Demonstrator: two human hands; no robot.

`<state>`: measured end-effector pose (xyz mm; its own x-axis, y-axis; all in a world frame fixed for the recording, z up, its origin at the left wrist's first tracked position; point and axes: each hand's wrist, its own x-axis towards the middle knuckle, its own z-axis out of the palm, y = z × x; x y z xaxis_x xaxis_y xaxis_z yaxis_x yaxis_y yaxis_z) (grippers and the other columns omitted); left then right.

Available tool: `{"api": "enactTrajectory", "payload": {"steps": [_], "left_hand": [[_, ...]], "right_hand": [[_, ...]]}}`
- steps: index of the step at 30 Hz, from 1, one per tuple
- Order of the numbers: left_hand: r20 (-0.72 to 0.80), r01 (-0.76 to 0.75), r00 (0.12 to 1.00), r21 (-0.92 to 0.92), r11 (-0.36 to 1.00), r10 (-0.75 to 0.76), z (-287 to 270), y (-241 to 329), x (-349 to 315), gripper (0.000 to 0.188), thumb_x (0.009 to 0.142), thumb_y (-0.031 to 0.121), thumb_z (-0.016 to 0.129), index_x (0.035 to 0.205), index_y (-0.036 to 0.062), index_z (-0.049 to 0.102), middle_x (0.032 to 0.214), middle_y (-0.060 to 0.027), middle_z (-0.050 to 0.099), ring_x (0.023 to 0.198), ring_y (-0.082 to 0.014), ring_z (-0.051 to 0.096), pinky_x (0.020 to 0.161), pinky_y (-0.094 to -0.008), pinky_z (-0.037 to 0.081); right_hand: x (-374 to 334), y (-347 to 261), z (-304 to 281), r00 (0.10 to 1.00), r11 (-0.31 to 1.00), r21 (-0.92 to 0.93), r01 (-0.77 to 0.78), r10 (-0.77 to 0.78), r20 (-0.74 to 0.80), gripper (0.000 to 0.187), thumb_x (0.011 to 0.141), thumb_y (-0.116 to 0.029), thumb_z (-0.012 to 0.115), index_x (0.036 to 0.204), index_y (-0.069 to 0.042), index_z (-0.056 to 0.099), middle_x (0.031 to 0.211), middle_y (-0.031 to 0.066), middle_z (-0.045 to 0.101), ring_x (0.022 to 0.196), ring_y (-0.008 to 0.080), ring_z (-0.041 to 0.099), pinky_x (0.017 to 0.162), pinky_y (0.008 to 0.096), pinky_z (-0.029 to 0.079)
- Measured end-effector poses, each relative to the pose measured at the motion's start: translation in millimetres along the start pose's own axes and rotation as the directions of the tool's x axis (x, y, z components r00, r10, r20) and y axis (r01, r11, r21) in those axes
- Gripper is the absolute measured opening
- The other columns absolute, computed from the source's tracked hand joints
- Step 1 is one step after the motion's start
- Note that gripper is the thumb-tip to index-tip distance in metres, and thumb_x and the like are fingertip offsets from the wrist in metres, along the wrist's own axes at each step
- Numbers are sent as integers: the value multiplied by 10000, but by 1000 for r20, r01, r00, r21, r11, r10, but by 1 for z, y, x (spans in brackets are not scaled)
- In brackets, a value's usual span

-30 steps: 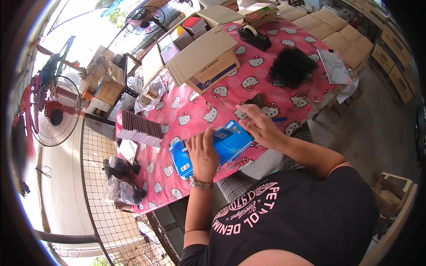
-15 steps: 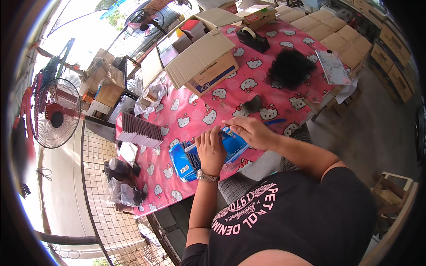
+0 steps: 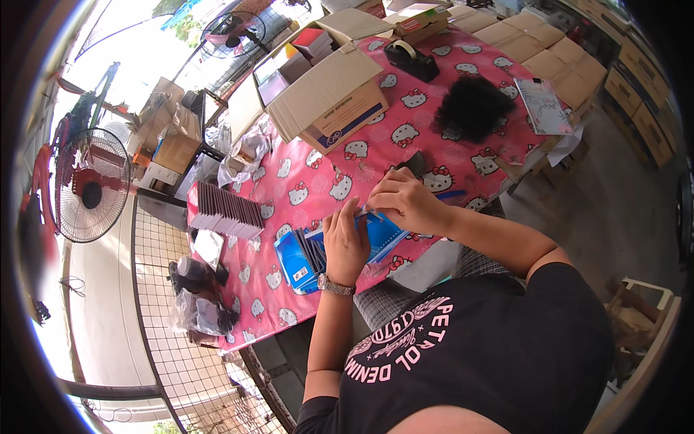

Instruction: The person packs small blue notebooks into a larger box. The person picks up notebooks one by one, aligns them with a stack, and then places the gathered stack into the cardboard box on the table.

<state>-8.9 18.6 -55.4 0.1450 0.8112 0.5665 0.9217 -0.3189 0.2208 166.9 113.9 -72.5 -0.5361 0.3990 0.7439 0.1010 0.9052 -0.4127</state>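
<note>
In front of me on the table lies a blue notebook point(image 3: 384, 233) with a row of holes along one edge. My left hand point(image 3: 345, 244), a watch at its wrist, is closed over its left end, fingers bent at the upper edge. At the top of that notebook my right hand point(image 3: 410, 202) is pinched, its fingertips close to the left ones; what sits between them is too small to make out. Left of both hands, more blue notebooks point(image 3: 295, 262) lie overlapped in a pile. A dark grey object point(image 3: 413, 163) is partly hidden behind my right hand.
An open cardboard box point(image 3: 343, 119) holding books stands at the back. A row of dark-edged notebooks point(image 3: 225, 211) is at the left. Beyond my right hand are a black tangled heap point(image 3: 473, 108), a tape dispenser point(image 3: 410, 61), a patterned notebook point(image 3: 542, 107) and a blue pen-like item point(image 3: 452, 194).
My right hand has risen slightly and turned, its knuckles now covering more of the dark grey object. The fingers of my left hand have shifted a little at the notebook's edge.
</note>
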Motion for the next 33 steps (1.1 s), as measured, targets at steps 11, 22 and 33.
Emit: {"api": "enactTrajectory", "payload": {"steps": [11,22,33], "left_hand": [[53,23,998,48,999,-25,0,10,7,317,876,85,659,1170,40,550,1002,-103,669,929,-281,633,895,-422,428],[145,43,989,-60,997,-34,0,6,9,227,910,118,657,1112,48,582,963,-107,665,932,-300,627,925,-415,414],[-4,221,975,123,967,-222,-5,-5,-13,315,782,316,792,992,119,662,1020,-80,625,1039,-334,543,932,-494,387]], "right_hand": [[8,-11,-20,888,926,57,-372,338,313,399,903,-117,665,1272,-56,526,1153,146,604,883,316,675,698,396,556],[-46,157,61,808,653,-542,-529,583,-87,566,912,-454,650,1296,-57,527,1081,172,675,1017,289,660,860,442,540],[53,72,-19,698,173,684,-709,36,715,445,829,-301,707,1179,-28,674,1084,120,694,1033,180,643,909,307,481]]}}
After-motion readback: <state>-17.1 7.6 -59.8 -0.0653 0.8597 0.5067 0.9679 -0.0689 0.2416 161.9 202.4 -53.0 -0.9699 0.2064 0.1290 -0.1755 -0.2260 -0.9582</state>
